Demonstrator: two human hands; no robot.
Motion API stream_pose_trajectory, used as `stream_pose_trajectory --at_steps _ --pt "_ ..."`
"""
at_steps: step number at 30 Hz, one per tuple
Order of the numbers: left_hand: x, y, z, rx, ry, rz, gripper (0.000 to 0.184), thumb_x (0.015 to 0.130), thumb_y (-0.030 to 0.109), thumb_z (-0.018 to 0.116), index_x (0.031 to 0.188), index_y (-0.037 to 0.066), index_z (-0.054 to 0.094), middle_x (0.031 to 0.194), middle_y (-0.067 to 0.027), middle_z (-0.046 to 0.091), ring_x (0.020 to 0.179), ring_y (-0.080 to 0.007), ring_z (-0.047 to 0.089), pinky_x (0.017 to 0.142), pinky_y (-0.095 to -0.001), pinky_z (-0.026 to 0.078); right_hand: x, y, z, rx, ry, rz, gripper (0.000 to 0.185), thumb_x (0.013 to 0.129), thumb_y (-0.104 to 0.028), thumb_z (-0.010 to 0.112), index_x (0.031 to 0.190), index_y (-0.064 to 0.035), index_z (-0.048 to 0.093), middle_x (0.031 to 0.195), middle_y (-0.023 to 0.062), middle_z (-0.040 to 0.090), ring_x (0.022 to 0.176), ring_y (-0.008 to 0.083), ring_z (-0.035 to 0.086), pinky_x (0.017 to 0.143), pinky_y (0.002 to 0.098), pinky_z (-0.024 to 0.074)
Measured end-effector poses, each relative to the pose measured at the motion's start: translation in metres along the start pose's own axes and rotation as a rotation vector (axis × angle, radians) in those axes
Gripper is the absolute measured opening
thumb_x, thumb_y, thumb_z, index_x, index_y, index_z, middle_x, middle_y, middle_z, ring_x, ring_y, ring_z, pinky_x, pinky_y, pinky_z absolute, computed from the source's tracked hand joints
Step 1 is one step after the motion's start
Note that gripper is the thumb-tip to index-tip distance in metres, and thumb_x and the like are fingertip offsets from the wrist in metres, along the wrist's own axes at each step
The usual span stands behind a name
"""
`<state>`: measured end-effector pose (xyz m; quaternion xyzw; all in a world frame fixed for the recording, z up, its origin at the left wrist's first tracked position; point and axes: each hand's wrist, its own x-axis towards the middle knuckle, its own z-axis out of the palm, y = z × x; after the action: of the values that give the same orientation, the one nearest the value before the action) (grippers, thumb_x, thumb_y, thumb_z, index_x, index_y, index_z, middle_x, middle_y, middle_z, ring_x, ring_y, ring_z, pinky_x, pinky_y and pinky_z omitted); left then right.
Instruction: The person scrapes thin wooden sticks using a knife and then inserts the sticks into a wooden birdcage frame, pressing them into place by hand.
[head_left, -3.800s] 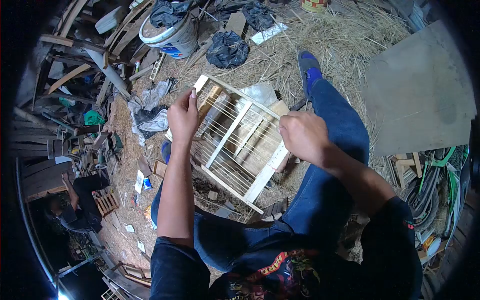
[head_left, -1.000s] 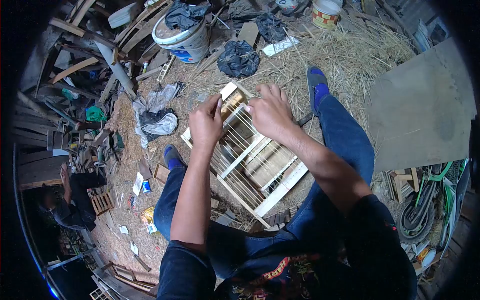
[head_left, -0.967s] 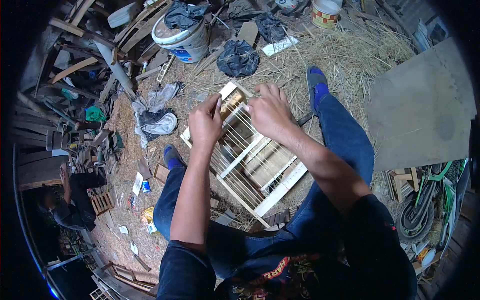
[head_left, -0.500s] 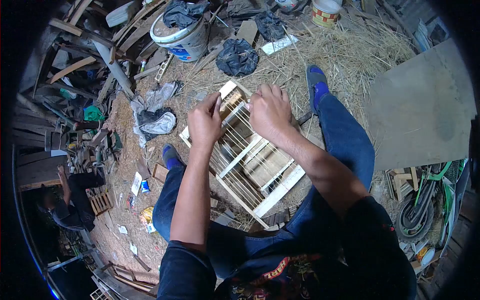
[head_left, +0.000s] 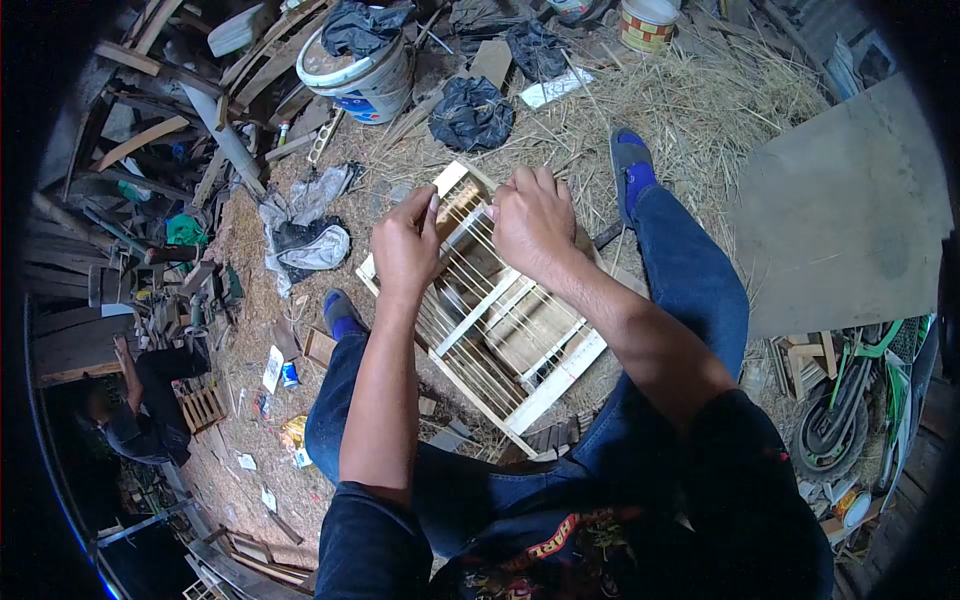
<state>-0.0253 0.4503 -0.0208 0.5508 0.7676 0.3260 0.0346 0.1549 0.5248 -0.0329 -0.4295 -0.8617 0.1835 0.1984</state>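
A pale wooden cage (head_left: pixel 560 383) with thin parallel rods and cross slats lies tilted between my legs. My left hand (head_left: pixel 404 248) is over its far left side, with thumb and fingers pinched together. At the far right part of the cage is my right hand (head_left: pixel 533 225), its fingers curled and thumb pressed in beside the upper cross slat (head_left: pixel 466 227). Whatever either hand pinches is too small or hidden behind the fingers. Between the hands, several rods run from the far end toward the near rail.
Straw and shavings cover the ground. A white bucket (head_left: pixel 375 85) and black plastic bags (head_left: pixel 471 113) lie ahead. Scrap wood (head_left: pixel 140 140) is piled left, where another person (head_left: pixel 150 405) sits. A flat board (head_left: pixel 840 215) and a green motorbike (head_left: pixel 840 420) are on the right.
Both hands keep nearly the same place and closed shape at the far part of the cage. The whole view has shifted very slightly.
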Motion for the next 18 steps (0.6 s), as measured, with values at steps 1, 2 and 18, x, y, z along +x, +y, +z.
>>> stream_pose_trajectory --at_steps 1,2,18 --pt "0.001 0.000 0.000 -0.007 0.002 0.006 0.021 0.101 0.017 0.071 0.116 0.005 0.080 0.117 -0.0155 0.079 0.101 -0.0378 0.077 0.090 -0.0430 0.061 0.001 0.000 0.001 0.000 0.000 0.000 0.021 0.095 -0.022 0.072 0.101 -0.0045 0.082 0.119 0.0140 0.063 0.119 0.0320 0.055 0.099 0.0484 0.0415" --pt "0.001 0.001 0.000 -0.007 0.002 0.006 0.021 0.101 0.017 0.071 0.116 0.005 0.080 0.117 -0.0155 0.079 0.101 -0.0378 0.077 0.090 -0.0430 0.061 0.002 -0.001 0.002 0.007 0.018 0.004 0.021 0.095 -0.022 0.072 0.100 -0.0046 0.082 0.118 0.0140 0.063 0.118 0.0321 0.055 0.099 0.0485 0.0418" --pt "0.003 0.001 0.002 0.009 -0.006 0.047 0.023 0.101 0.018 0.073 0.118 0.004 0.080 0.117 -0.0180 0.079 0.103 -0.0353 0.078 0.090 -0.0403 0.061 0.013 0.000 0.002 0.042 0.006 -0.004 0.021 0.095 -0.022 0.074 0.097 -0.0025 0.083 0.118 0.0159 0.065 0.120 0.0324 0.056 0.103 0.0467 0.0427"
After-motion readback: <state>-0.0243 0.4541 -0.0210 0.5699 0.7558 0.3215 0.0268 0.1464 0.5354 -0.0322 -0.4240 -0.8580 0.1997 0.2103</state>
